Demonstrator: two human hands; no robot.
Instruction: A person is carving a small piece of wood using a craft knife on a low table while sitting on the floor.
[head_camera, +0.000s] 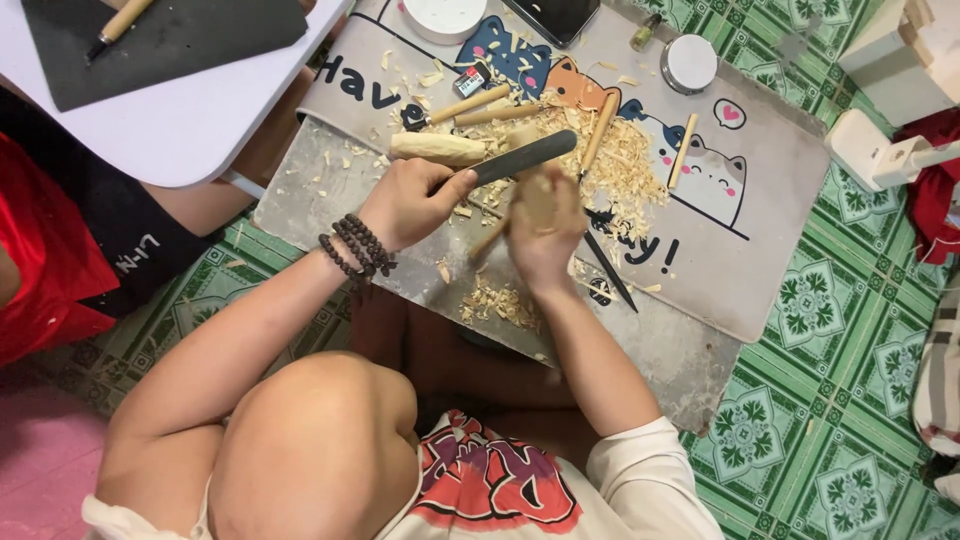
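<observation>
On the grey cartoon-cat mat (770, 190) littered with pale shavings (625, 175), the right hand (545, 235) closes around a small pale wooden piece (537, 195). The left hand (410, 205) clasps a dark flat file (520, 158) — a slip could scrape the fingers, I judge.

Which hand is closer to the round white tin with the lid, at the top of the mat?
The right hand. It is below and left of the round white tin, holding a wooden piece. The left hand is farther left, gripping a dark file.

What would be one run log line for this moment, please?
left hand: holds dark file | right hand: holds wooden piece | mat: shavings
</observation>
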